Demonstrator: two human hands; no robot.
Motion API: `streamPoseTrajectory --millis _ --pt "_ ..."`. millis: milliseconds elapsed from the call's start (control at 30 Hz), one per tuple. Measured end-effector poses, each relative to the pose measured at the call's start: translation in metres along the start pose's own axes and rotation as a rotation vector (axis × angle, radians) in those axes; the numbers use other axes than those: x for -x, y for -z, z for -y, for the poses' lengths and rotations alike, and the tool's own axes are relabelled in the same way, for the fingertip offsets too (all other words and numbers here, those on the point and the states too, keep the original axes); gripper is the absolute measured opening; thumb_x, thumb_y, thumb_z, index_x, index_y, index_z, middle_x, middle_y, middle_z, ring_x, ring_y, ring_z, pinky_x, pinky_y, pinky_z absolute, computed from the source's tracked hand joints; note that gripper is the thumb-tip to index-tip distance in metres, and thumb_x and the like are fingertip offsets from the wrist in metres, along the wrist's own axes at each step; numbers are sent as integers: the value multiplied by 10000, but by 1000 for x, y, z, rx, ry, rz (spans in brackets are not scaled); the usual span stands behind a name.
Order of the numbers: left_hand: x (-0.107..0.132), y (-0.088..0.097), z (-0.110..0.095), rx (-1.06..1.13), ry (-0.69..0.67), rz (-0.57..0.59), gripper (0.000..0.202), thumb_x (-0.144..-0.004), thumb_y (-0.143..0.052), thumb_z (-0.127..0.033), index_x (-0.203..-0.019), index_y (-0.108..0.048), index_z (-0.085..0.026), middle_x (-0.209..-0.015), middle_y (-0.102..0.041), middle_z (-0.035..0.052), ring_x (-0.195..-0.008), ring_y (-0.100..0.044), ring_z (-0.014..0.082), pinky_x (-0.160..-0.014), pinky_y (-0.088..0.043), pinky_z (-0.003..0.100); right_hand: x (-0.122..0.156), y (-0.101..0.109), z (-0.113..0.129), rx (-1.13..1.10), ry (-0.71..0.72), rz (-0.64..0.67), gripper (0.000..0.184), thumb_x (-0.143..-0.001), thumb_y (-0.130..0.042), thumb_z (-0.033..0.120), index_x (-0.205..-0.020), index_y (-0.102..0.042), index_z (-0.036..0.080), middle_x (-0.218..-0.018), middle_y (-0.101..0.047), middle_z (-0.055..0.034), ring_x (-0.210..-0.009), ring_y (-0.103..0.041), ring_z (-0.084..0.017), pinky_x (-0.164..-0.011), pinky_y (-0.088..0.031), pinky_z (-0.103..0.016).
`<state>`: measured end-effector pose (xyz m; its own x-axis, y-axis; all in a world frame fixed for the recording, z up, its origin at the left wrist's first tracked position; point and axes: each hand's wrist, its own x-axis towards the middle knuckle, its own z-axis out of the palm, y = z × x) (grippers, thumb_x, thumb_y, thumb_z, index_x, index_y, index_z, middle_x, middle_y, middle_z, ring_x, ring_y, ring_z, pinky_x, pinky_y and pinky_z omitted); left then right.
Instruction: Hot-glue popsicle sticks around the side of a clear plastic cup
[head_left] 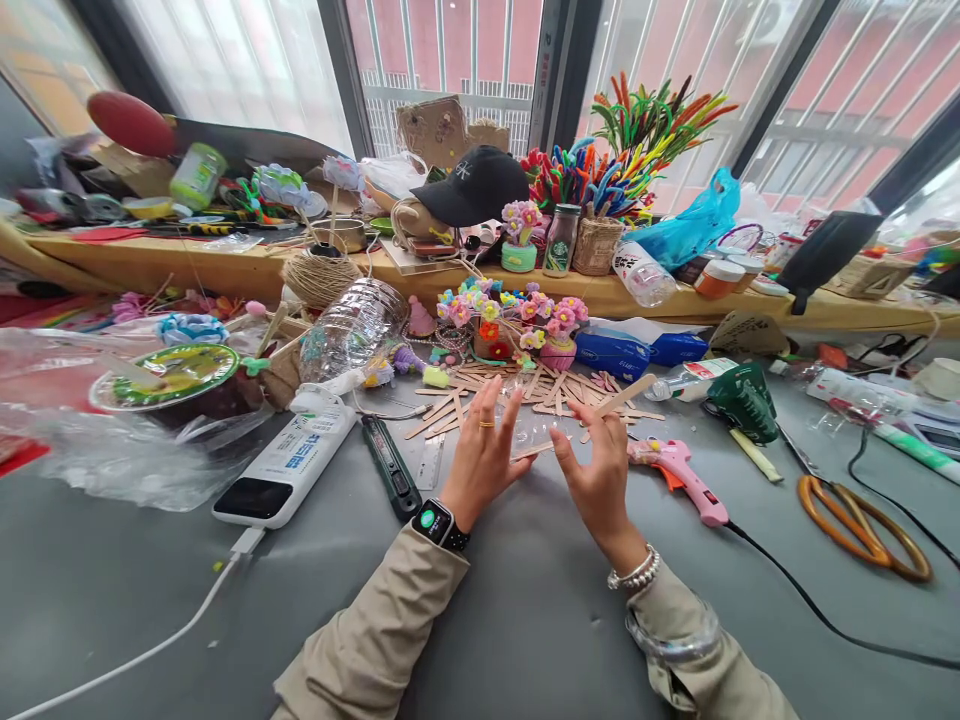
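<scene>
My left hand is over the grey table with its fingers raised and apart, its thumb beside a wooden craft stick. That stick lies low between my hands, near a clear plastic piece. My right hand is curled, thumb apart, with another craft stick slanting up to the right from between its fingers. Whether my left thumb touches the lower stick, I cannot tell. Just beyond both hands spreads a loose pile of craft sticks.
Right of my hands lie a pink glue gun with a black cord and orange-handled scissors. On the left are a green utility knife, a white power bank and a plastic bag. Pipe-cleaner flowers stand behind the sticks.
</scene>
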<state>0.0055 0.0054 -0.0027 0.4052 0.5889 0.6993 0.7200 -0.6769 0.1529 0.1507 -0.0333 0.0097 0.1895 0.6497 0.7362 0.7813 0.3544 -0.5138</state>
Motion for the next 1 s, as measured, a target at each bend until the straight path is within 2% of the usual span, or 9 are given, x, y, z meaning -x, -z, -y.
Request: streamPoseTrajectory --millis 100,200,300,433,567,667,800,933,1000 --pt "0 -1 0 29 41 -62 839 -705 -576 -409 -1342 -90 -159 -1300 -259 199 -1223 -305 315 -938 -366 465 -5 0 -5 -17 -22 66 378 -744 -550 375 -1065 -528 176 -925 -557 -77 -888 -486 -205 -811 -396 -386" --pt "1 -2 0 80 64 -86 879 -682 -596 -427 -1339 -80 -154 -1262 -316 193 -1188 -355 303 -920 -390 446 -10 0 -7 -98 7 168 196 -768 -529 353 -859 -608 199 -827 -592 -44 -829 -518 -184 -791 -394 -360" --pt "1 -3 -1 151 102 -91 926 -655 -626 -417 -1333 -58 -144 -1280 -321 194 -1207 -333 294 -954 -358 444 -17 1 -6 -215 10 208 174 -788 -509 320 -719 -615 200 -726 -589 -20 -746 -537 -153 -738 -406 -314" --pt "2 -3 -3 309 195 -60 948 -634 -645 -418 -1321 -46 -158 -1329 -280 199 -1240 -301 282 -989 -314 443 -29 0 2 -292 -69 204 189 -780 -516 337 -708 -628 202 -686 -577 -8 -678 -534 -135 -673 -410 -276" --pt "2 -2 -3 457 282 -24 962 -621 -658 -403 -1316 -31 -181 -1338 -267 202 -1239 -314 274 -988 -307 444 -41 -4 9 -354 -219 229 237 -765 -519 388 -707 -629 186 -677 -588 -14 -658 -541 -134 -637 -412 -265" --pt "1 -1 -2 524 339 -10 974 -621 -659 -397 -1317 -12 -183 -1327 -281 204 -1241 -309 273 -988 -297 450 -46 -6 11 -373 -204 314 258 -735 -544 424 -709 -625 181 -692 -598 -18 -645 -530 -130 -628 -409 -261" --pt "0 0 -2 598 420 22 989 -619 -664 -395 -1322 2 -193 -1322 -294 202 -1243 -305 275 -995 -275 463 -49 -5 10 -333 -163 429 285 -704 -569 442 -611 -592 174 -585 -554 3 -550 -474 -110 -547 -370 -241" --pt "1 1 -2 700 469 21 992 -598 -687 -386 -1321 -33 -202 -1351 -250 187 -1266 -257 274 -1017 -238 458 -52 -2 6 -388 -258 383 314 -707 -554 462 -601 -573 167 -537 -506 22 -515 -425 -92 -502 -332 -224" --pt "0 2 -2 797 539 80 973 -591 -692 -386 -1317 -69 -211 -1375 -200 178 -1262 -261 285 -1002 -271 453 -53 -1 4 -422 -311 354 325 -710 -543 473 -614 -574 164 -529 -494 27 -510 -410 -88 -491 -322 -220"
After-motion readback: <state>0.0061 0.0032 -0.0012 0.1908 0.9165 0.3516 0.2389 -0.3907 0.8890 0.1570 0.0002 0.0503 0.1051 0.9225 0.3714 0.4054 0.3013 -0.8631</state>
